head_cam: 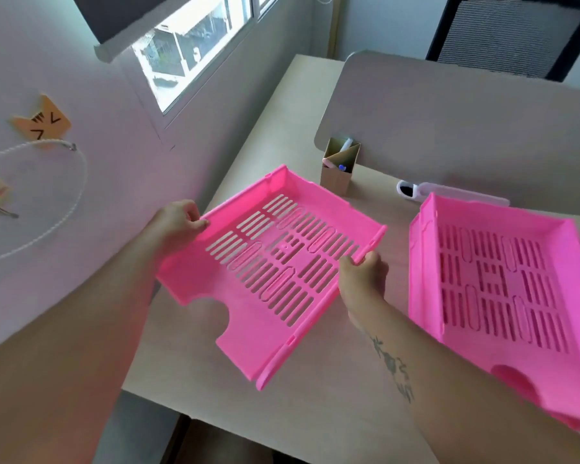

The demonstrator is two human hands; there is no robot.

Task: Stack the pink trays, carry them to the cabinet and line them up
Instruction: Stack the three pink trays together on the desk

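A pink slotted tray [248,329] is held tilted above the wooden desk [315,413], at the desk's left part. My left hand [178,219] grips the tray's left rim. My right hand [362,272] grips its right rim. To the right, a second pink tray [503,356] rests on the desk, and it seems to sit on another pink tray beneath it. No cabinet is in view.
A cardboard pen holder [337,177] stands at the desk's back by a grey divider panel [466,128]. A white device [449,194] lies behind the right trays. A wall with cat notes is at left, a window behind, a black chair [509,35] beyond the divider.
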